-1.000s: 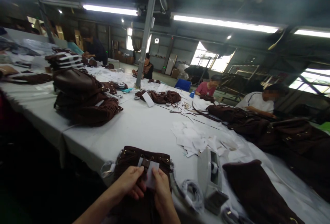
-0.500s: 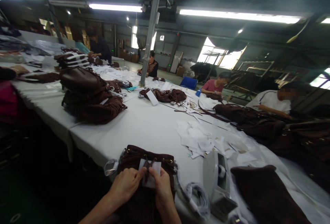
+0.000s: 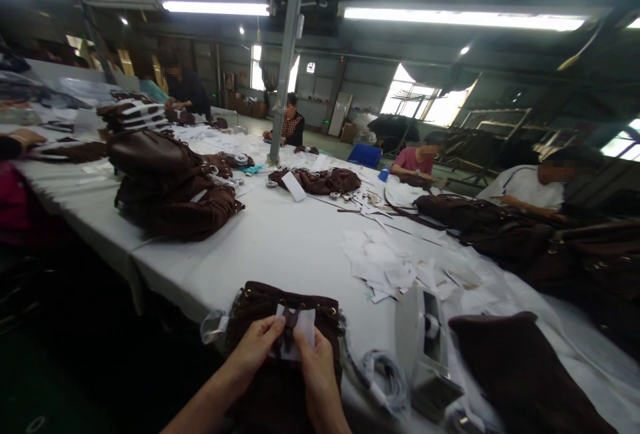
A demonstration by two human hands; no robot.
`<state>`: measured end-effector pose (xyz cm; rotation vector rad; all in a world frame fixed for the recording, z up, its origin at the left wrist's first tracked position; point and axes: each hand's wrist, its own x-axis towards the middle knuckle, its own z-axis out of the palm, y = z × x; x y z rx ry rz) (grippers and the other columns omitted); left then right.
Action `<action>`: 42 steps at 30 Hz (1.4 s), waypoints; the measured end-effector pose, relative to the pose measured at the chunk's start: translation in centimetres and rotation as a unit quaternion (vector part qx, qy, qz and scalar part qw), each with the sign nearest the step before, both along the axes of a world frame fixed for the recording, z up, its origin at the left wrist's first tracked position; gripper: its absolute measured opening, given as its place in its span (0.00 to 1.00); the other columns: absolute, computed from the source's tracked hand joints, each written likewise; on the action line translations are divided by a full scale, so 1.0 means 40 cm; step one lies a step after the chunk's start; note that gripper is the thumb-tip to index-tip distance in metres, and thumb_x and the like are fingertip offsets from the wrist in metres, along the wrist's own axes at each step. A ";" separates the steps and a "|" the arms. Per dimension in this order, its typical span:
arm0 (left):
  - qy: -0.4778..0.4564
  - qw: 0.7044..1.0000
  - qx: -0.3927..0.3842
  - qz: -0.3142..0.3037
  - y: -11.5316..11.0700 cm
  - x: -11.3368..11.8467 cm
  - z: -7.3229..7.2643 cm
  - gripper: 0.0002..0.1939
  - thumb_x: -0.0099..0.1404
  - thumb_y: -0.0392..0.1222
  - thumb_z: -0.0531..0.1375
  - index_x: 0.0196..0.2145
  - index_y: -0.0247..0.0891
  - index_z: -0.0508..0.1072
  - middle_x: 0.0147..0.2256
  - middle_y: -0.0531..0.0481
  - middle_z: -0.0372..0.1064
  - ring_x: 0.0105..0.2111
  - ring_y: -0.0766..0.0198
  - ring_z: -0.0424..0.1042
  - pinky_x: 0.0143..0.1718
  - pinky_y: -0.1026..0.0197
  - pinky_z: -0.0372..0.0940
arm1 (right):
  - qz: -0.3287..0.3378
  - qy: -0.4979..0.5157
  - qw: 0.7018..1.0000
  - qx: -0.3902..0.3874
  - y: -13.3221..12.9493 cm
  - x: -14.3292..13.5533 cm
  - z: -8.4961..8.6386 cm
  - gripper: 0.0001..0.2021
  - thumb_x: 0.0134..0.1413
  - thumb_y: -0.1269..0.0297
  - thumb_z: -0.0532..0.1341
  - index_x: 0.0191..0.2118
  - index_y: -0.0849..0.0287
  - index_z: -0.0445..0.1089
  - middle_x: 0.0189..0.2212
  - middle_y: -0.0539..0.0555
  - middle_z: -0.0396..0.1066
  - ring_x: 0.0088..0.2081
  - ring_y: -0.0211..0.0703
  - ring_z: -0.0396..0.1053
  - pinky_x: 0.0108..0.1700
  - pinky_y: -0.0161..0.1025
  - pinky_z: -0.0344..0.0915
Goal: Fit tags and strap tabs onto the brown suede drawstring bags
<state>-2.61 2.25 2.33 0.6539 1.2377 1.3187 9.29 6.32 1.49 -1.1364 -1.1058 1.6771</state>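
A dark brown drawstring bag (image 3: 320, 305) with metal eyelets lies at the near edge of the table. Against its front is a piece of white paper (image 3: 306, 322), and dark brown straps (image 3: 289, 319) run down over the middle of it. My left hand (image 3: 255, 347) pinches the paper's left side between thumb and fingers. On the other side, my right hand (image 3: 319, 362) is closed on the paper, its thumb beside the straps. The fingertips behind the paper are hidden.
A white tape dispenser (image 3: 423, 334) and a wrapped coiled strap (image 3: 383, 381) stand to the right, by a brown flat piece (image 3: 520, 367). Paper scraps (image 3: 380, 261) lie beyond. Stacked brown bags (image 3: 165, 187) are at left. A metal post (image 3: 285, 67) rises mid-table; several people work around it.
My left hand has shifted slightly and its thumb now rests on the paper's left part, away from the straps. The bag stays in place; the view has tilted a little.
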 end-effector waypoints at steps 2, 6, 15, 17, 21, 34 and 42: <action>-0.053 0.999 0.002 0.005 0.000 0.002 0.002 0.25 0.53 0.61 0.61 0.31 0.32 0.73 0.23 0.52 0.68 0.22 0.69 0.65 0.23 0.68 0.60 | -0.005 -0.052 0.997 0.047 -0.011 0.009 0.008 0.21 0.43 0.51 0.65 0.40 0.63 0.75 0.33 0.57 0.76 0.36 0.52 0.72 0.34 0.39 0.67; -0.091 0.996 -0.007 0.011 0.000 0.006 0.004 0.24 0.51 0.59 0.64 0.32 0.31 0.73 0.24 0.50 0.70 0.22 0.68 0.66 0.25 0.66 0.62 | -0.028 -0.170 0.976 0.131 -0.039 0.019 0.023 0.18 0.47 0.53 0.62 0.40 0.59 0.75 0.36 0.56 0.76 0.38 0.53 0.71 0.40 0.40 0.64; -0.090 0.995 0.032 0.039 0.003 0.006 -0.021 0.23 0.49 0.55 0.67 0.33 0.32 0.71 0.27 0.48 0.72 0.27 0.64 0.70 0.30 0.64 0.64 | -0.054 -0.258 0.927 0.266 -0.065 0.015 0.021 0.12 0.54 0.60 0.58 0.43 0.52 0.74 0.34 0.55 0.72 0.36 0.47 0.69 0.40 0.39 0.62; -0.092 0.995 0.035 0.035 0.004 0.002 -0.022 0.23 0.49 0.55 0.67 0.34 0.32 0.71 0.28 0.49 0.72 0.29 0.63 0.70 0.33 0.63 0.64 | -0.053 -0.272 0.915 0.294 -0.066 0.012 0.014 0.12 0.56 0.61 0.57 0.44 0.53 0.73 0.33 0.55 0.71 0.35 0.46 0.69 0.39 0.38 0.62; -0.067 0.996 0.034 0.041 0.008 -0.003 -0.020 0.22 0.50 0.54 0.66 0.33 0.32 0.70 0.28 0.50 0.70 0.28 0.65 0.68 0.32 0.64 0.62 | -0.065 -0.289 0.877 0.378 -0.066 0.003 -0.001 0.12 0.57 0.63 0.55 0.44 0.56 0.72 0.29 0.54 0.69 0.31 0.43 0.69 0.34 0.37 0.64; 0.116 0.987 0.060 0.090 0.020 -0.001 -0.052 0.14 0.56 0.50 0.61 0.28 0.37 0.65 0.24 0.57 0.61 0.24 0.68 0.61 0.27 0.65 0.58 | -0.068 -0.372 0.726 0.575 -0.058 -0.015 -0.049 0.12 0.62 0.70 0.52 0.43 0.65 0.72 0.23 0.52 0.65 0.24 0.37 0.65 0.26 0.33 0.60; -0.013 0.992 0.038 0.118 0.002 0.020 -0.041 0.15 0.54 0.50 0.63 0.26 0.35 0.65 0.23 0.55 0.62 0.24 0.69 0.60 0.27 0.67 0.57 | -0.015 -0.362 0.727 0.583 -0.063 -0.015 -0.048 0.13 0.60 0.71 0.53 0.48 0.67 0.69 0.27 0.55 0.64 0.30 0.41 0.64 0.30 0.37 0.63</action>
